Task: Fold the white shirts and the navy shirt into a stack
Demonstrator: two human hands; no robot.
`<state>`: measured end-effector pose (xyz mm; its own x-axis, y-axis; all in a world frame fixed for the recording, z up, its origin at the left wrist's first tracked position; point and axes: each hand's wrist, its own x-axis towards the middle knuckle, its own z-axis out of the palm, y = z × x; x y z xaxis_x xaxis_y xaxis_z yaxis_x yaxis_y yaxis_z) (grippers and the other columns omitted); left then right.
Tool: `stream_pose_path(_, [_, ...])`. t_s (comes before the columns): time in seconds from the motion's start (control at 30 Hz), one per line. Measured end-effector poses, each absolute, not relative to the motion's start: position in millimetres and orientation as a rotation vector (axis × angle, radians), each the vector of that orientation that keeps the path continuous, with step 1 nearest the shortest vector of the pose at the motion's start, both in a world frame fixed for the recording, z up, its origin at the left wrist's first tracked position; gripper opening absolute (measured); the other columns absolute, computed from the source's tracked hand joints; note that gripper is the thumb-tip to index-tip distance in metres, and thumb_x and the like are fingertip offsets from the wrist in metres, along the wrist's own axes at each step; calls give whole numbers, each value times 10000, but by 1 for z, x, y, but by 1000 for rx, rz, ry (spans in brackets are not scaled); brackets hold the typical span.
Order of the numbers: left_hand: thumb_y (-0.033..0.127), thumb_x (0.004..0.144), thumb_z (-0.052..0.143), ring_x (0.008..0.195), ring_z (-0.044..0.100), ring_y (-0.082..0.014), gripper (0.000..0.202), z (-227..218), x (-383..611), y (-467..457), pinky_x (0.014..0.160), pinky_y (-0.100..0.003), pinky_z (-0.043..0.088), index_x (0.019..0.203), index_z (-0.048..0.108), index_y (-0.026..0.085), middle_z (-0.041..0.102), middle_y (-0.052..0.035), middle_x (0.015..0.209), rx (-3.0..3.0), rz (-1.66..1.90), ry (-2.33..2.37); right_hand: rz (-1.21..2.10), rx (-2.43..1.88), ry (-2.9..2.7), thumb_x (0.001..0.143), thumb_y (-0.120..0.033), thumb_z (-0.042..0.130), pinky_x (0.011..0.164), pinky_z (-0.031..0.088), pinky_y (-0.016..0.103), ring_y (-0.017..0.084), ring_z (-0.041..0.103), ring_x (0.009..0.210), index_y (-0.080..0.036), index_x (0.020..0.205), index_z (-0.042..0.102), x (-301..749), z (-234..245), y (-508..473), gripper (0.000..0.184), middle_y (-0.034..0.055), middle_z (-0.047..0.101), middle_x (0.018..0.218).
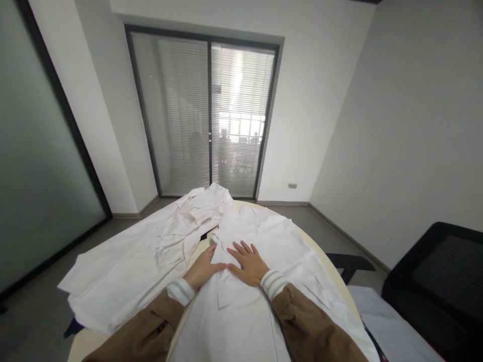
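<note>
A white coat, like a lab coat with a pocket, lies spread over the round table in front of me. My right hand rests flat on its upper part, fingers spread. At the coat's left edge is my left hand, its thumb stretched toward my right hand across the cloth. The left fingers are apart from the thumb and partly out of sight at the edge. Beside it on the left, a second white garment lies rumpled, draped past the table's edge.
The pale table's rim shows on the right. A black mesh chair stands there, with white cloth or paper near its seat. Beyond the table are a glass door with blinds and a wall socket. Frosted glass is at left.
</note>
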<state>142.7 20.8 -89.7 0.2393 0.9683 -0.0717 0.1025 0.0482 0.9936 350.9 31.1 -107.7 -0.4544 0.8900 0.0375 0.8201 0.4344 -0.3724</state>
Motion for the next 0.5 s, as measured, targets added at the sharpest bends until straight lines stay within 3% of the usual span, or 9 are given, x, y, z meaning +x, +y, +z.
stream_pose_path(0.17, [80,678,673,1227,566,-251,765,-82,175,5,1057,-341,423,1408,444,101,571,-151,1374,1623,885,1122,636,-1465,-2068,1008,-501,204,1188,133,479,227,356,1409,-275,1393,496,351,-110,39,534,46,502,1463])
stream_pose_path(0.27, [117,693,677,1241,542,-266,762,-80,192,-5,1075,-353,394,1421,448,101,561,-155,1379,1777,747,1179,745,-1385,-1783,988,-525,264,1134,282,424,227,516,1262,-213,1340,517,353,-113,47,534,93,607,1323])
stream_pose_path(0.37, [161,701,685,1138,596,-270,720,-76,202,-16,1019,-360,428,1393,488,117,606,-146,1306,1884,609,1167,836,-1355,-1573,918,-539,430,968,448,368,231,614,1057,-156,1320,498,357,-119,55,559,102,676,1126])
stream_pose_path(0.5, [249,682,728,976,654,-292,719,-69,202,-31,900,-381,473,1356,505,133,649,-156,1191,1995,382,1236,668,-1401,-1563,811,-385,569,797,484,316,192,611,790,-140,1341,473,360,-125,60,592,43,669,914])
